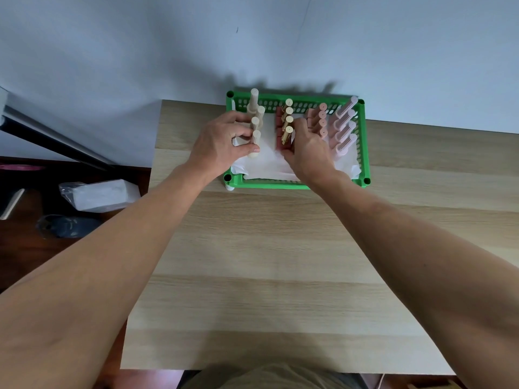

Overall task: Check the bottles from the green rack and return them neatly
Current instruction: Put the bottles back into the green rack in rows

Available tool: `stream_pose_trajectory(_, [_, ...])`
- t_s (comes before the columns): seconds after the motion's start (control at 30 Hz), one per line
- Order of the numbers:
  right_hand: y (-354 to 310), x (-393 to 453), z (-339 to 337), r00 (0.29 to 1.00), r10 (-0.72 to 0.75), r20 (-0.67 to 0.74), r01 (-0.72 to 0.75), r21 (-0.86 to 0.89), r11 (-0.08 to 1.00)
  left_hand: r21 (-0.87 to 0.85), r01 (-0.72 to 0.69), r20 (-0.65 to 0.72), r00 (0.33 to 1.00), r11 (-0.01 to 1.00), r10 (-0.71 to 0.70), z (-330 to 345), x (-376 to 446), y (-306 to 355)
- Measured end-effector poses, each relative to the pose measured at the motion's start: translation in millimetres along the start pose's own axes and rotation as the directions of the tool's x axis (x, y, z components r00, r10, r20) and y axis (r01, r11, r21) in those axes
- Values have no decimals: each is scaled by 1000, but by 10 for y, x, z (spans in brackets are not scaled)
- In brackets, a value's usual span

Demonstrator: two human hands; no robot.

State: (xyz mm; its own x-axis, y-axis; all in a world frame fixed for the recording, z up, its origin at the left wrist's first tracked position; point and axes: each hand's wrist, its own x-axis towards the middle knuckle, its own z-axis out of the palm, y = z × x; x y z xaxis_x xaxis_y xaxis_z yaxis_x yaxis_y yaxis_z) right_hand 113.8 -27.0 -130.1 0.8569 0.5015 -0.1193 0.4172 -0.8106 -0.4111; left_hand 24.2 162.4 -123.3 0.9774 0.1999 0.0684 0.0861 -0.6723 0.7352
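A green rack (pixel 266 185) lined with white paper (pixel 266 165) stands at the far edge of a wooden table (pixel 280 262). In it stand rows of bottles: cream ones (pixel 254 102) at the left, red ones with gold caps (pixel 288 110) in the middle, peach ones (pixel 322 116) and pale pink ones (pixel 346 113) at the right. My left hand (pixel 222 141) grips the nearest cream bottle (pixel 255 143) between thumb and fingers. My right hand (pixel 307 150) holds the nearest red gold-capped bottle (pixel 286 136), fingers curled round it.
The rack sits against a pale wall (pixel 252 37). Left of the table, on a dark floor, lie a white plastic-wrapped packet (pixel 104 193) and a dark shoe (pixel 67 226). A broad stretch of wooden tabletop lies between me and the rack.
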Motion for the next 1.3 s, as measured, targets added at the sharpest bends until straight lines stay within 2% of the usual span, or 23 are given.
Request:
stream_pose_trajectory(0.3, [-3, 60, 54, 999, 31, -23, -31, 17, 999, 76, 3, 21, 1000, 997, -4, -47, 11, -58])
stream_pose_trajectory(0.6, [-2, 67, 54, 998, 60, 0, -60, 43, 997, 61, 10, 28, 1000, 998, -11, -68, 17, -37])
stream_pose_trajectory(0.9, [-68, 89, 24, 983, 162, 89, -168, 66, 984, 46, 56, 31, 998, 997, -58, -68, 1, -15])
stream_pose_trajectory(1.3, [-88, 3, -65, 978, 155, 141, -165, 64, 984, 57, 95, 21, 995, 994, -97, -152, -2, -17])
